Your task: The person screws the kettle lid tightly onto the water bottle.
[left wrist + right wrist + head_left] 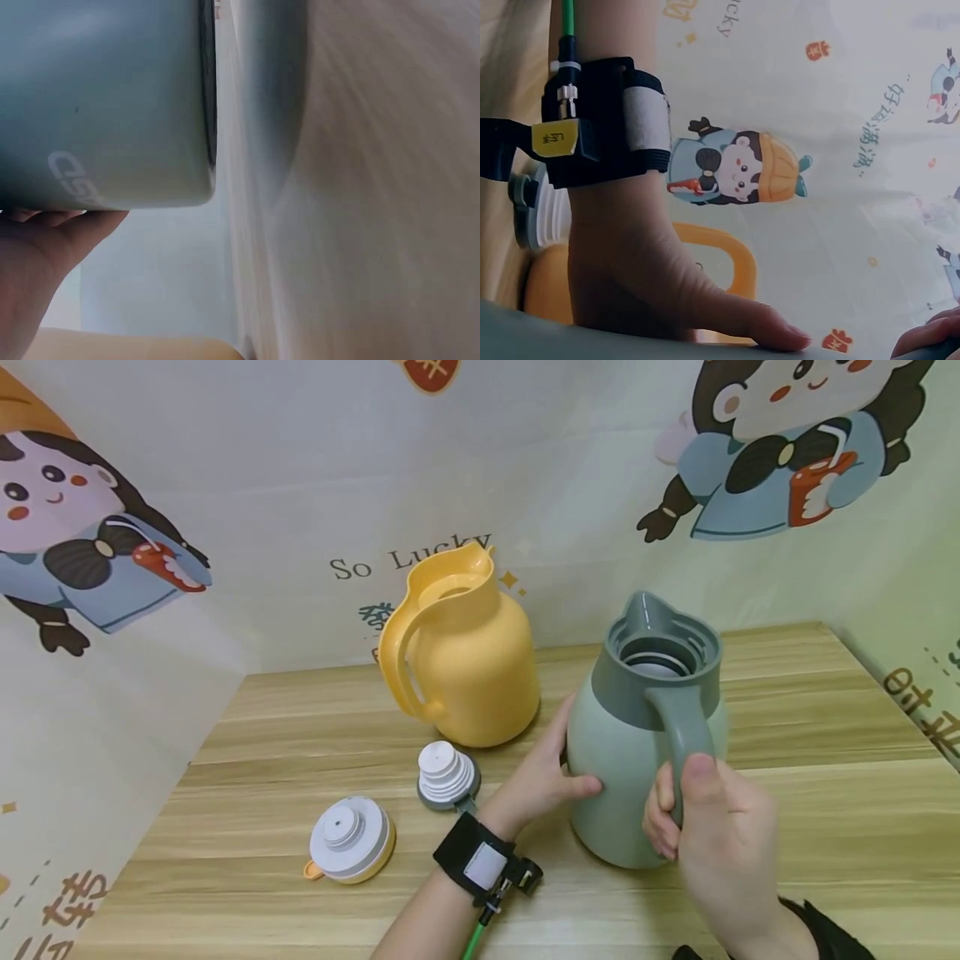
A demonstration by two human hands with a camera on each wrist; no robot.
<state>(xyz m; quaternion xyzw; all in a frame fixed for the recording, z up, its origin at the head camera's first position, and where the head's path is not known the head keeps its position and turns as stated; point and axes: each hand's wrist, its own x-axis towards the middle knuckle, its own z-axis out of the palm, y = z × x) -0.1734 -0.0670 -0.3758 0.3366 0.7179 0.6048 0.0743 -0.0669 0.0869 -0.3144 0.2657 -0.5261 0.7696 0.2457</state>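
A green thermos jug [622, 802] with a darker grey-green collar stands upright and lidless, its spout toward the back. In the left wrist view a gap shows between the base of the jug [150, 135] and the tabletop. My right hand [720, 852] grips its handle, thumb on the outer side. My left hand [558, 772] holds the left side of the body, thumb across the front and the other fingers mostly hidden behind it. In the right wrist view the left hand [637, 277] lies along the jug's surface.
A lidless yellow jug [480, 668] stands at the back, its handle to the left. Left of my left wrist lie two upturned stoppers: a white and grey one [447, 774] and a white and yellow one [349, 837]. A printed cloth backdrop [300, 460] rises behind the wooden tabletop [247, 793].
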